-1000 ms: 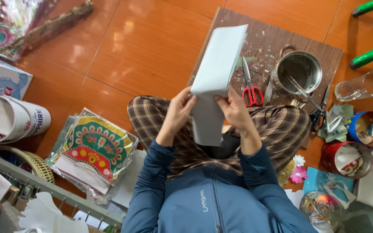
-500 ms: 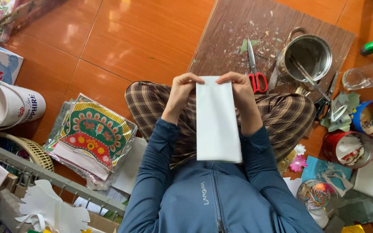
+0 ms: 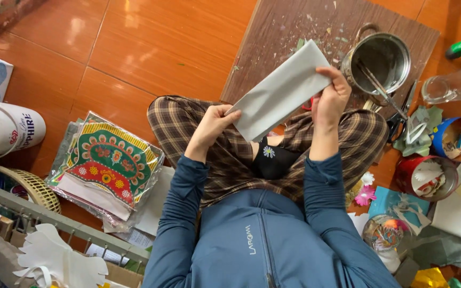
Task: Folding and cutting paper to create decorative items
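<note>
I sit cross-legged on an orange tiled floor and hold a folded white paper sheet (image 3: 281,92) above my lap. My left hand (image 3: 212,125) pinches its lower left end. My right hand (image 3: 331,98) grips its upper right end, so the sheet slants up to the right. Beyond it lies a brown wooden board (image 3: 273,48) speckled with paper scraps, partly hidden by the sheet.
A steel pot (image 3: 384,56) with a utensil stands on the board's right side. A glass (image 3: 454,85), a blue tin (image 3: 457,138) and a red tin (image 3: 427,177) sit at right. A stack of colourful printed sheets (image 3: 105,162) lies at left, beside a white bucket (image 3: 6,128).
The sheet went from upright in front of me to slanted, its top swung right. My right hand moved right and up; my left hand dropped to the lower end.
</note>
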